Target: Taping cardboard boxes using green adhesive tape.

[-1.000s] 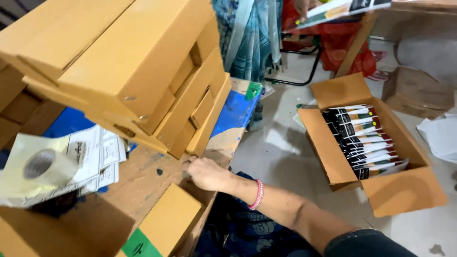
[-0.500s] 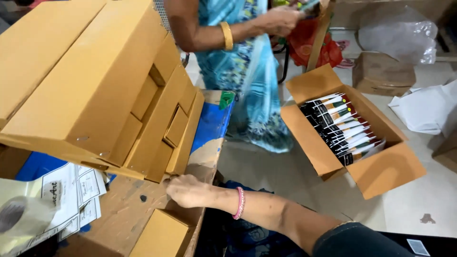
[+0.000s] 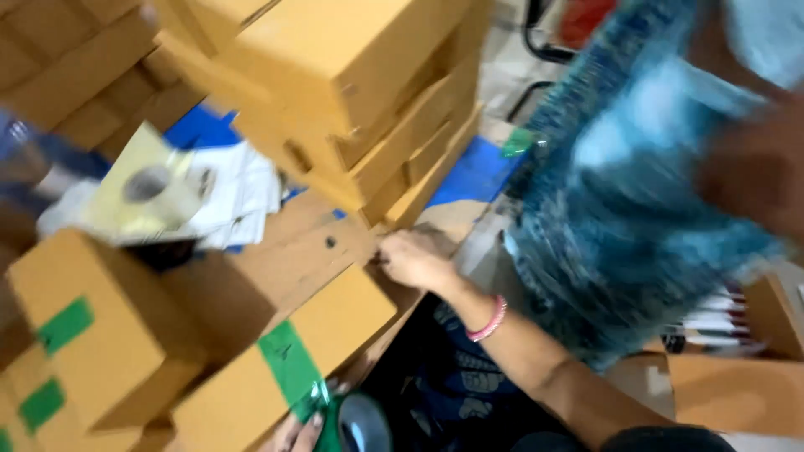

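Head view, cluttered brown worktable [image 3: 293, 251], stacked cardboard boxes [image 3: 352, 92], blurred.

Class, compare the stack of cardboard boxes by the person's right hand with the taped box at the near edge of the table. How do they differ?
The stack of boxes is several plain brown boxes piled high; the taped box lies alone and low. The stack of boxes shows no tape; the taped box carries a green strip across it. The right hand rests at the foot of the stack of boxes, while the left hand's fingers touch the taped box's near end. Both are brown cardboard.
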